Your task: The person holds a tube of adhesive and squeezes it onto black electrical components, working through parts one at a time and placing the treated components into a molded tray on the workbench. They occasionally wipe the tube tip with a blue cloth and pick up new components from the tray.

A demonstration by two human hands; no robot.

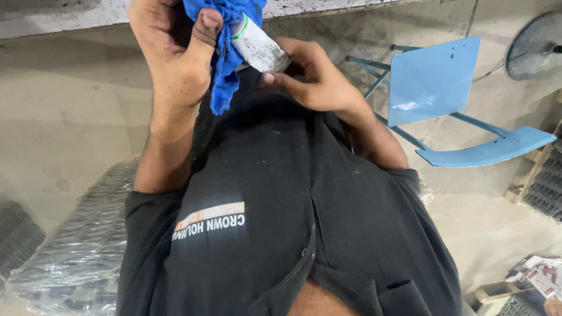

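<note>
My left hand [175, 58] is raised in front of my chest and grips a blue cloth [225, 70], its smudged thumb pressed on the cloth. My right hand [316, 79] holds a small white cylinder with a green band [257, 47] by its lower end. The cylinder's upper end is tucked into the cloth, so both hands meet at it. Its top is hidden by the cloth and the frame edge. Below the hands my black collared shirt [281, 222] fills the middle of the view.
A light blue metal chair [433, 88] stands to the right on the concrete floor. A round grey fan base [535, 47] sits at the top right. Plastic-wrapped stacks of dark parts [70, 251] lie at the lower left, dark crates [547, 187] at the right edge.
</note>
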